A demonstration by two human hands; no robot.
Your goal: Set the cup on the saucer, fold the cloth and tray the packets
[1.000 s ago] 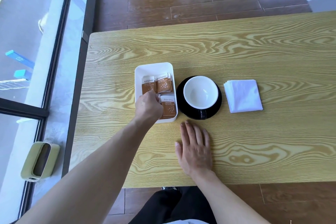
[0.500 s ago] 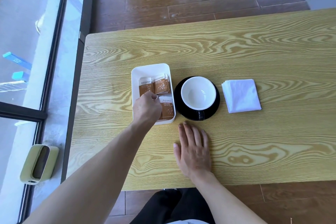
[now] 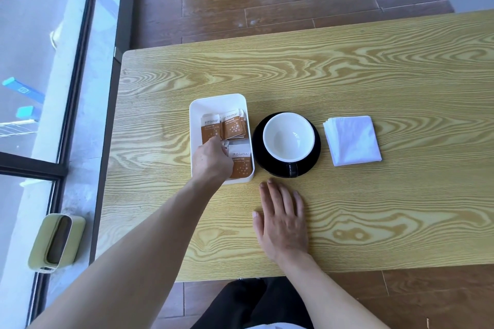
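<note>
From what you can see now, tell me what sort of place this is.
Probably a café or a coffee-service practice setup: a cup on a black saucer, sugar packets in a white tray, a folded cloth on a wooden table by a floor-length window.

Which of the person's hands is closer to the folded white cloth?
The right hand. It lies flat on the table, nearer the person than the cup, with the white cloth farther off to its right. The left hand is in the tray of packets, beyond the cup.
</note>
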